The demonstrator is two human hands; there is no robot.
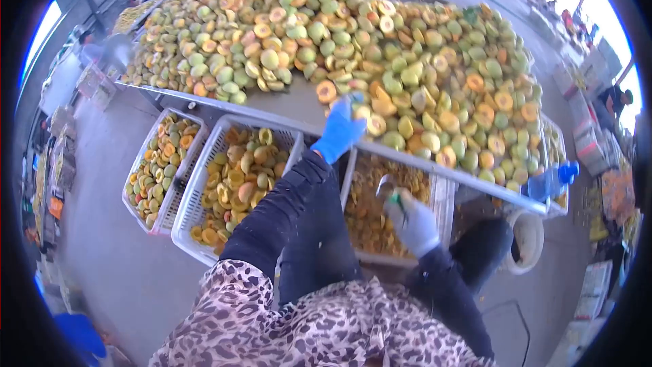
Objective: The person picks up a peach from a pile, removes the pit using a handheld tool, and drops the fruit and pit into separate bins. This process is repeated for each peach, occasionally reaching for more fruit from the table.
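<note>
My left hand (339, 129), in a blue glove, reaches up to the near edge of a big metal table (292, 105) and touches the halved green-and-orange fruit (380, 122) piled there; whether it grips a piece I cannot tell. My right hand (411, 221), in a pale grey glove, is lower, over a crate of orange scraps (370, 214), closed around a small metal tool (386, 189) with a green handle. Black sleeves and a leopard-print garment fill the lower view.
Two white slatted crates (197, 190) (146, 163) of halved fruit stand on the floor under the table at left. A plastic bottle with a blue cap (553, 180) sits at the table's right corner, a white bucket (530, 238) below it. Stacked boxes and people stand at far right.
</note>
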